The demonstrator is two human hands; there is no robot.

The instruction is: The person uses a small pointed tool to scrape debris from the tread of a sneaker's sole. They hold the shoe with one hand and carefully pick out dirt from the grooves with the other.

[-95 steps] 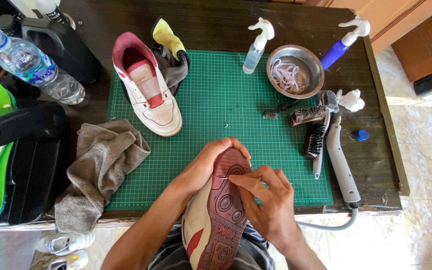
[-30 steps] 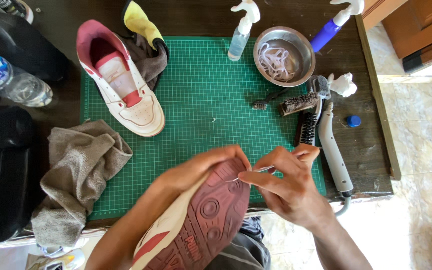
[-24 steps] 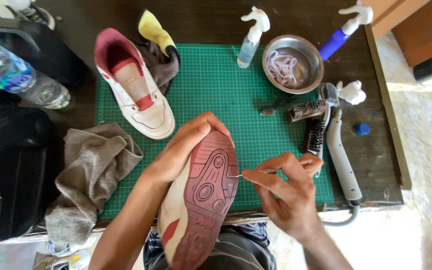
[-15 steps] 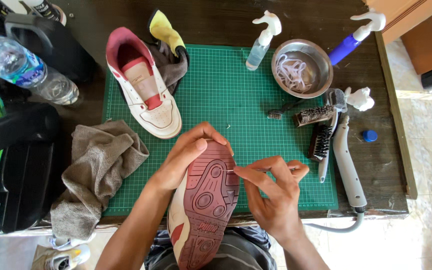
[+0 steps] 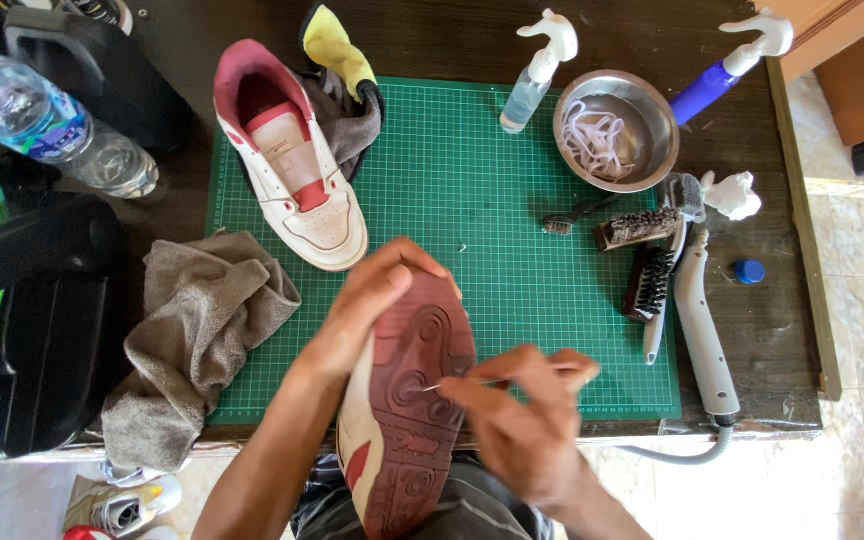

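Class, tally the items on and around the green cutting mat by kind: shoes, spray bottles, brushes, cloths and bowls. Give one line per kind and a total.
Shoes: 2 (upturned shoe, white shoe)
Spray bottles: 2 (clear spray bottle, purple spray bottle)
Brushes: 3 (small brush, brown brush, dark brush)
Cloths: 2 (grey cloth, yellow cloth)
Bowls: 1 (metal bowl)
Total: 10

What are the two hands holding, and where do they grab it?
The left hand grips the toe end of an upturned white shoe with a dark red sole. The right hand pinches a thin pick by its back end.
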